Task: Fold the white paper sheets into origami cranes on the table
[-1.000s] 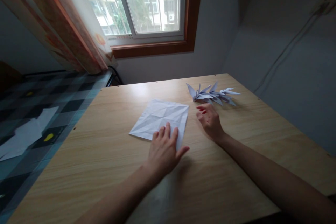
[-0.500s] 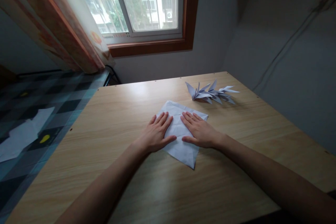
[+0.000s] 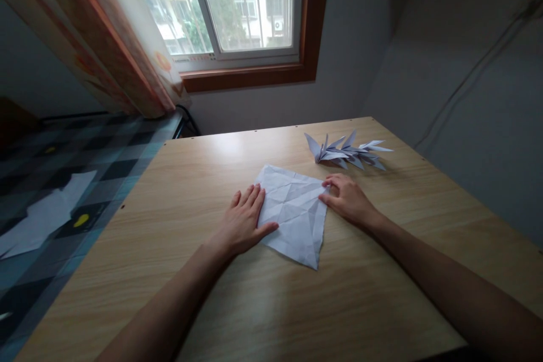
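Observation:
A creased white sheet of paper (image 3: 292, 212) lies spread on the wooden table (image 3: 203, 192), one corner pointing toward me. My left hand (image 3: 242, 219) rests flat along the sheet's left edge, fingers stretched out and thumb on the paper. At the right corner, my right hand (image 3: 348, 198) has its fingers curled, pinching the paper between thumb and fingertips. Several folded paper cranes (image 3: 345, 151) stand in a row behind the sheet, to the right.
To the left, a bed or low surface with a checked cloth (image 3: 85, 147) holds loose white paper pieces (image 3: 46, 218). Behind the table are a window (image 3: 250, 11) and an orange curtain (image 3: 114, 39). A cable (image 3: 462, 82) runs down the right wall.
My right hand has slid from the sheet's middle to its right corner and curled from flat to a pinch. My left hand has shifted slightly left, uncovering more of the creased paper.

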Demonstrator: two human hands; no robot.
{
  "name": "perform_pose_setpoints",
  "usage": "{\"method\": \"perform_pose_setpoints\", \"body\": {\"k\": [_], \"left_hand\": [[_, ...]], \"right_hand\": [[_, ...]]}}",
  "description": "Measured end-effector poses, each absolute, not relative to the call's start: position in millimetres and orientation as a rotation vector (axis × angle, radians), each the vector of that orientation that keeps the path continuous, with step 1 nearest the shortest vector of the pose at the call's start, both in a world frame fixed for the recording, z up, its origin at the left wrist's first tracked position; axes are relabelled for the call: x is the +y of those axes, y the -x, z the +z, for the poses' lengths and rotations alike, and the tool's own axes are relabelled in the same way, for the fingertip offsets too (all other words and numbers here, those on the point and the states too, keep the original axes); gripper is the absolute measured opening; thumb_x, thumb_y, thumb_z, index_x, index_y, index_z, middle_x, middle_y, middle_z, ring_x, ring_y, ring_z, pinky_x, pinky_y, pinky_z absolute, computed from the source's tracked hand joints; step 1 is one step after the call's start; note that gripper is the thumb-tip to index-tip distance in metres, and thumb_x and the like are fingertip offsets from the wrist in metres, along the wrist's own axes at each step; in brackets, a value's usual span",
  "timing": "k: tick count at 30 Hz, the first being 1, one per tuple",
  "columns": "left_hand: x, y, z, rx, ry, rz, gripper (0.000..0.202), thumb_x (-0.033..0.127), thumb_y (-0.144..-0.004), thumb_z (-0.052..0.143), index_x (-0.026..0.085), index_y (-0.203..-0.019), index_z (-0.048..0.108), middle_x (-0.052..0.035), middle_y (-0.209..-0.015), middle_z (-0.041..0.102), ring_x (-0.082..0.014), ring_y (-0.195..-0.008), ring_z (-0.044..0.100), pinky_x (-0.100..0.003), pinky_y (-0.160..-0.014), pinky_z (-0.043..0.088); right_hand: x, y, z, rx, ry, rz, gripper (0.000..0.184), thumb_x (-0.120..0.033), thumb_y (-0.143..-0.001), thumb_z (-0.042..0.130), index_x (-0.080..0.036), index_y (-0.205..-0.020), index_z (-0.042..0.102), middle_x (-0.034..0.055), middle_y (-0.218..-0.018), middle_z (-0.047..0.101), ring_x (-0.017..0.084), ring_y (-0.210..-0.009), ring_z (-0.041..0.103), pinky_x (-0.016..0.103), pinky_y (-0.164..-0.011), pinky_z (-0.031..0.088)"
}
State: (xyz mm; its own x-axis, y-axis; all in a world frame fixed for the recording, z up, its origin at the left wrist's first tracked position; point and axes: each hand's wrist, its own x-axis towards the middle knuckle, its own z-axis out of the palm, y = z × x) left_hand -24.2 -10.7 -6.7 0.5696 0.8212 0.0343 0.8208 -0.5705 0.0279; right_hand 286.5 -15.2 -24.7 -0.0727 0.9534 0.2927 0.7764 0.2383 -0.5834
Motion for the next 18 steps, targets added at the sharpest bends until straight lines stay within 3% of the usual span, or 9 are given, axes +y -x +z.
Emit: {"method": "perform_pose_setpoints", "body": {"k": [3,9,18], "left_hand": [[-14.0,22.6,-6.3,1.481,-2.751,0.098,0.087,0.071,-0.087,0.037,0.009,-0.149,0.034,-0.0192,-0.156,0.03,-0.0334,-0.147,0.024,-0.05,-0.118,0.021],[-18.2,19.6,-3.4,1.548,-2.709,0.026,0.09,0.071,-0.088,0.034,0.006,-0.149,0.031,-0.0199,-0.157,0.027,-0.0332,-0.148,0.021,-0.05,-0.118,0.021],[-21.5,14.4,-8.0,1.621,-2.681,0.084,0.09,0.069,-0.088,0.037,0.003,-0.148,0.032,-0.0217,-0.156,0.028,-0.0346,-0.147,0.022,-0.052,-0.118,0.022]], "right_hand": [[-17.3,-275.7,-24.7,-1.664,1.433,0.654,0.021,-0.035,-0.074,0.069,-0.019,-0.087,0.068,0.0088,-0.105,0.067,0.025,-0.098,0.062,0.046,-0.094,0.048],[-18.4,-262.9,-18.2,-0.958,1.346,0.86,0.048,-0.039,-0.062,0.078,-0.021,-0.103,0.059,0.0077,-0.108,0.06,0.024,-0.1,0.061,0.042,-0.085,0.054],[-27.2,-251.2,-11.3,-0.7,1.175,1.171,0.043,-0.029,-0.066,0.076,-0.026,-0.101,0.052,0.0027,-0.098,0.055,0.021,-0.088,0.063,0.045,-0.076,0.06]]}}
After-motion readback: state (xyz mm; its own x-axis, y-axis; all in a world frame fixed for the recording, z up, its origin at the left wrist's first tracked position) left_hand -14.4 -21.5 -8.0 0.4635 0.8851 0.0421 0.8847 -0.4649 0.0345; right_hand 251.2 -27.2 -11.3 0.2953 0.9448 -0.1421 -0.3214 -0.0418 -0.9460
